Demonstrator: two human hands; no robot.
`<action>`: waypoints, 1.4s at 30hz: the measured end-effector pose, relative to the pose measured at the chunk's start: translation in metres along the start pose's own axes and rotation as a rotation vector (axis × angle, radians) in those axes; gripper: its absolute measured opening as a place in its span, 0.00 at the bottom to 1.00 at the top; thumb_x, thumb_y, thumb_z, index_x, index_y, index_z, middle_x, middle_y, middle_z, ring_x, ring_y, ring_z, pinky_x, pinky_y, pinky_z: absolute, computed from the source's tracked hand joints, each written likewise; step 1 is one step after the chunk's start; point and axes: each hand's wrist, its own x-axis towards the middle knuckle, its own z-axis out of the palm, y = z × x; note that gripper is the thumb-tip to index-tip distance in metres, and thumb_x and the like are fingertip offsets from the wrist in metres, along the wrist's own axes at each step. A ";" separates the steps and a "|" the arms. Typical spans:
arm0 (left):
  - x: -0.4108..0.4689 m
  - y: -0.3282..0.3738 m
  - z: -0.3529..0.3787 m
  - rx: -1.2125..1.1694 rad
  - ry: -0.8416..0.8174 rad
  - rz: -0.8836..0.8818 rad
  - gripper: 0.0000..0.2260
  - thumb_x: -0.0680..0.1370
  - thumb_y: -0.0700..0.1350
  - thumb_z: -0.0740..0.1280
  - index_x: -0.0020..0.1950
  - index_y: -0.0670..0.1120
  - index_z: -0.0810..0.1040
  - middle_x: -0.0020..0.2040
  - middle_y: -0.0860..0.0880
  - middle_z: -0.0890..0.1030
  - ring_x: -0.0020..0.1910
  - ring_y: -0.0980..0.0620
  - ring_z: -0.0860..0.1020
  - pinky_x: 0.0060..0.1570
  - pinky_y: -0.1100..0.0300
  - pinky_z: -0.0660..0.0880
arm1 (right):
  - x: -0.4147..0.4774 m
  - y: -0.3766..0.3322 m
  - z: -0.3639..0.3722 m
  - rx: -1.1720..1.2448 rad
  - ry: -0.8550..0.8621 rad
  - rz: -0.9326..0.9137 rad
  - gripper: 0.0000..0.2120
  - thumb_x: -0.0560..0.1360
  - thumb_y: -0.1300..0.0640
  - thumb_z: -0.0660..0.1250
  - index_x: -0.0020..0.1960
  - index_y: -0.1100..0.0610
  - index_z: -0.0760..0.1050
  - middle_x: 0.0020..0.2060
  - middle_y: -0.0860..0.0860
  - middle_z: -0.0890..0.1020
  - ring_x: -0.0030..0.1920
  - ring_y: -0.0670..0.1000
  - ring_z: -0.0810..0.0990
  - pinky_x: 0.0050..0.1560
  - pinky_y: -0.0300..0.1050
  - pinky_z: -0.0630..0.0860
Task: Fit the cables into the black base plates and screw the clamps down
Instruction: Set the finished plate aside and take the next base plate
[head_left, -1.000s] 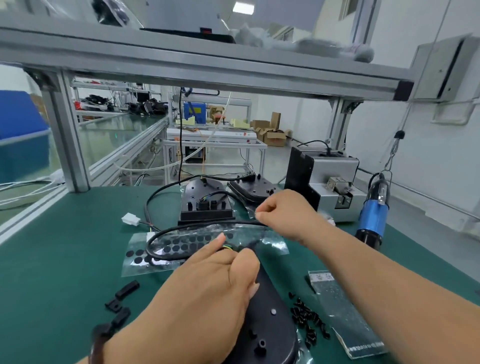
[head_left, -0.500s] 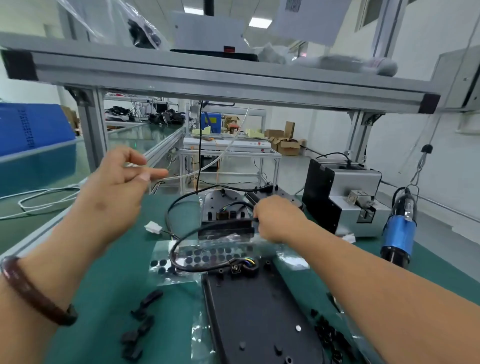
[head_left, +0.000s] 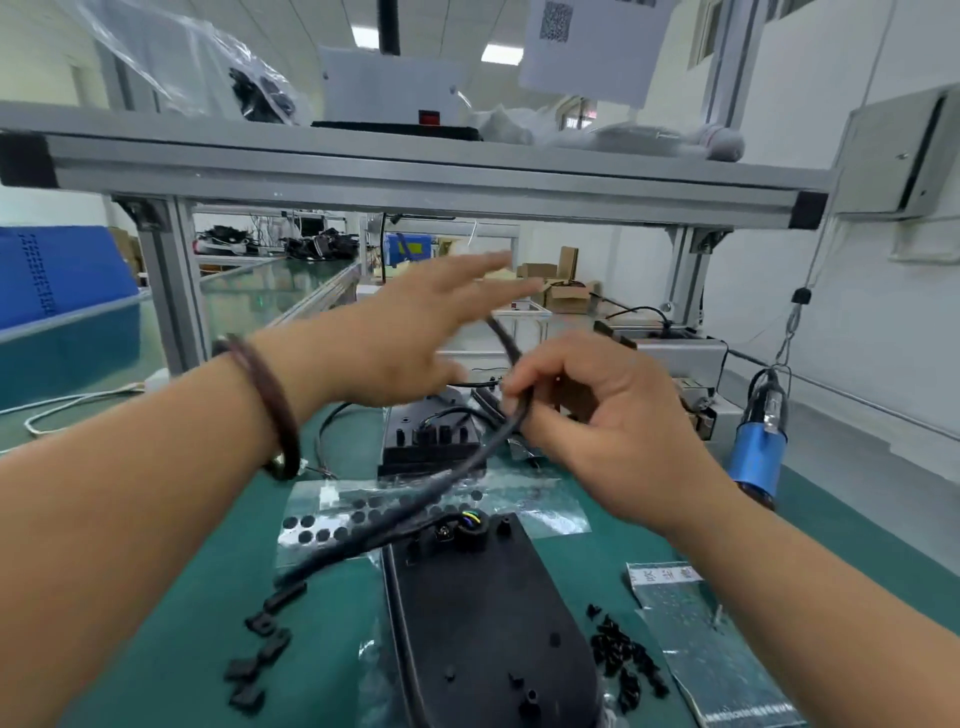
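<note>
Hands, two, head view. Left hand (head_left: 415, 332) is raised with fingers straight and spread, blurred, gripping nothing; bracelet (head_left: 275, 410) on its wrist. Right hand (head_left: 602, 421) pinches the cable (head_left: 467, 462) between thumb and fingers.

Cable, one, black: it drops leftward from that hand, loops, and enters the top end of the near base plate (head_left: 483, 634).

Base plates, two clear: near one flat on the green mat (head_left: 156, 623), second base plate (head_left: 426, 436) behind it.

Clamps (head_left: 260, 644), about five, loose left of the near plate. Screws (head_left: 623, 660), one pile right of it.

Plastic bags, two: dotted bag (head_left: 545, 504) behind the near plate, long bag (head_left: 711, 660) right of it.

Blue screwdriver (head_left: 756, 457), one, far right.

Aluminium shelf frame (head_left: 415, 171) overhead. White walls, ceiling lights, cardboard boxes beyond.
</note>
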 end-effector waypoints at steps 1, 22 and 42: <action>0.005 0.006 0.004 0.119 0.028 0.078 0.35 0.76 0.53 0.65 0.69 0.74 0.43 0.77 0.62 0.42 0.76 0.57 0.44 0.73 0.49 0.40 | -0.006 0.002 -0.002 0.071 -0.019 -0.008 0.09 0.69 0.73 0.68 0.41 0.60 0.79 0.36 0.49 0.81 0.38 0.44 0.78 0.42 0.33 0.73; -0.118 0.068 0.067 -1.003 0.157 -1.036 0.14 0.80 0.34 0.58 0.56 0.48 0.77 0.49 0.49 0.78 0.49 0.43 0.75 0.54 0.50 0.74 | -0.071 0.030 0.017 -0.019 -0.227 0.655 0.20 0.76 0.62 0.65 0.65 0.46 0.75 0.57 0.40 0.79 0.37 0.35 0.76 0.44 0.28 0.69; -0.157 0.131 0.075 -1.074 0.212 -1.022 0.27 0.80 0.47 0.62 0.75 0.60 0.54 0.68 0.61 0.69 0.53 0.74 0.70 0.55 0.75 0.67 | -0.112 0.007 0.022 -0.057 -0.136 0.831 0.15 0.79 0.56 0.63 0.65 0.55 0.75 0.50 0.46 0.83 0.52 0.37 0.74 0.50 0.23 0.68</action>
